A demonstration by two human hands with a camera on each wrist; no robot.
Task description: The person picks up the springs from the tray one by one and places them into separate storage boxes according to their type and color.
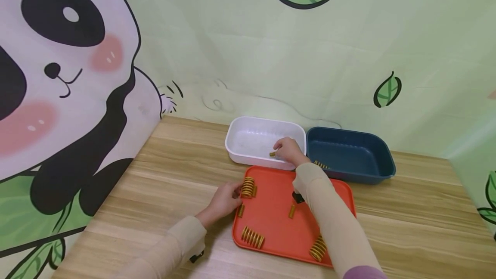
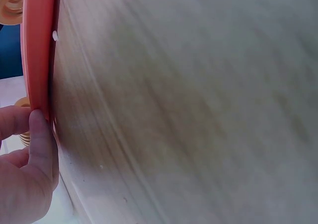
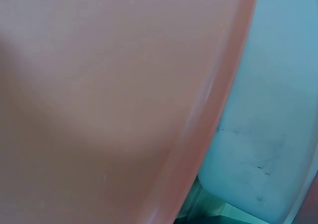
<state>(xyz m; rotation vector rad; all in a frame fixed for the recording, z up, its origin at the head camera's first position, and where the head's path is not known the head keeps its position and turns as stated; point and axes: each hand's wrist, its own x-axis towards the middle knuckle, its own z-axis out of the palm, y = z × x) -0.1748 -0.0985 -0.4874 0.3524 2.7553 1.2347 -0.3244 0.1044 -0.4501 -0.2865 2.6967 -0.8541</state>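
My right hand (image 1: pixel 289 150) is over the white bin (image 1: pixel 267 162), pinching a small brass-coloured piece (image 1: pixel 272 154) at its fingertips. At the left edge of the red tray (image 1: pixel 271 210), my left hand (image 1: pixel 224 201) pinches the rim between thumb and fingers, as the left wrist view shows. Close by those fingers a gold coil spring (image 1: pixel 248 187) lies in the tray's far left corner, with a small brass piece (image 1: pixel 254 191) against it. Another short piece (image 1: pixel 241 210) is along the left rim, and one more (image 1: pixel 292 211) lies mid-tray. A second spring (image 1: pixel 252 237) rests at the near left.
A third spring (image 1: pixel 318 248) sits at the tray's near right, partly behind my right sleeve. Right of the white bin stands a dark blue bin (image 1: pixel 356 178) with a spring (image 1: pixel 321 165) inside. Both bins stand just behind the tray, before a printed wall (image 1: pixel 248 55).
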